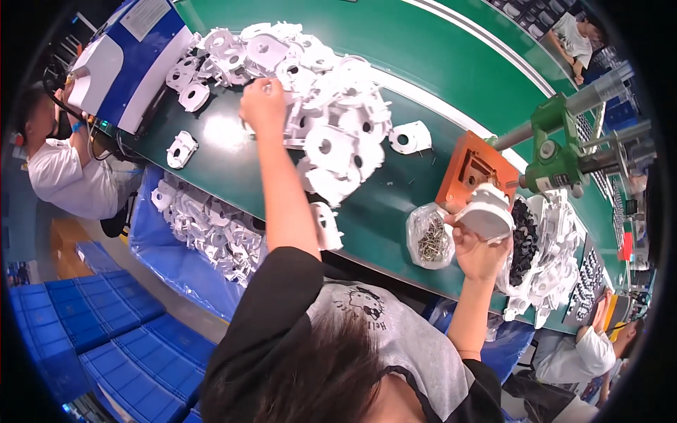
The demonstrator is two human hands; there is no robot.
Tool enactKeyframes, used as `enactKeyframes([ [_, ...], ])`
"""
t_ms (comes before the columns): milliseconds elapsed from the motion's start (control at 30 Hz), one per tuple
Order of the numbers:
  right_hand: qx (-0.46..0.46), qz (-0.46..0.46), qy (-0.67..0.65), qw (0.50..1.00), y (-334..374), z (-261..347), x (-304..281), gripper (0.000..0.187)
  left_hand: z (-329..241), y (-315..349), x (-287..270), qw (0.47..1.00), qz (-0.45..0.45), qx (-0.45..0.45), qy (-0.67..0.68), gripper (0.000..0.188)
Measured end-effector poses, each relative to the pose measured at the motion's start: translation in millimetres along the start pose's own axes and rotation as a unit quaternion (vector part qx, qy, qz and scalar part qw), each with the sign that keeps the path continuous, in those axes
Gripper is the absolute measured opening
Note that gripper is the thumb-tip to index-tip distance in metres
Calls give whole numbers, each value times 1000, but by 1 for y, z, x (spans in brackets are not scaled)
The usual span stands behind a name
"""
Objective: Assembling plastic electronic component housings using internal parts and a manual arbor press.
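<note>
On the left of the green bench, a heap of white plastic parts (326, 144) with round holes spreads toward the back. My left hand (264, 107) is at the heap's left edge, fingers curled, with a bit of white plastic showing at the fingertips. My right hand (481, 252) holds a curved white plastic cover (486, 213), its smooth side up. This cover is just in front of an orange fixture (462, 163), overlapping its near edge in view. Beside my right hand lies a clear bag of screws (431, 243).
A green press (553, 144) with metal columns stands over the fixture. Black small parts (523, 240) and more white parts (553, 257) lie on the right. A blue-and-white machine (130, 63) is at far left. Blue crates (106, 331) stand below. People work on both sides.
</note>
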State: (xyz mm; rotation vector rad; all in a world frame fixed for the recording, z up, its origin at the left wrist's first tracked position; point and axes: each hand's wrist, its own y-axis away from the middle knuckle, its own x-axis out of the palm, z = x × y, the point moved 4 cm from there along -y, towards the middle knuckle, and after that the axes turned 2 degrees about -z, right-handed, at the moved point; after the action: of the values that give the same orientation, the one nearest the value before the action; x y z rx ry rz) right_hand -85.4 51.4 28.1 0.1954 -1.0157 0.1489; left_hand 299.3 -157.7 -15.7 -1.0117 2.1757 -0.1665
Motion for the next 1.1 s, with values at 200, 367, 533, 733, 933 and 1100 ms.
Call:
enactKeyframes([
  [200, 76, 56, 85, 992, 0, -43, 8, 105, -60, 25, 11, 971, -109, 98, 188, 24],
  [367, 219, 210, 191, 933, 2, -120, 32, 75, -100, -70, 7, 921, -167, 304, 176, 24],
  [533, 220, 222, 457, 833, -22, -162, 45, 44, -99, -168, 112, 910, 78, 361, -188, 53],
  [733, 150, 118, 572, 798, -43, -127, 36, 57, -59, -159, 166, 764, 448, 284, -368, 52],
  [933, 132, 30, 392, 910, -48, -106, -1, 66, -40, -134, 127, 727, 513, 358, -283, 45],
  [1100, 78, 5, 422, 903, -38, -85, 4, 68, -70, -75, 47, 831, 250, 434, -242, 49],
])
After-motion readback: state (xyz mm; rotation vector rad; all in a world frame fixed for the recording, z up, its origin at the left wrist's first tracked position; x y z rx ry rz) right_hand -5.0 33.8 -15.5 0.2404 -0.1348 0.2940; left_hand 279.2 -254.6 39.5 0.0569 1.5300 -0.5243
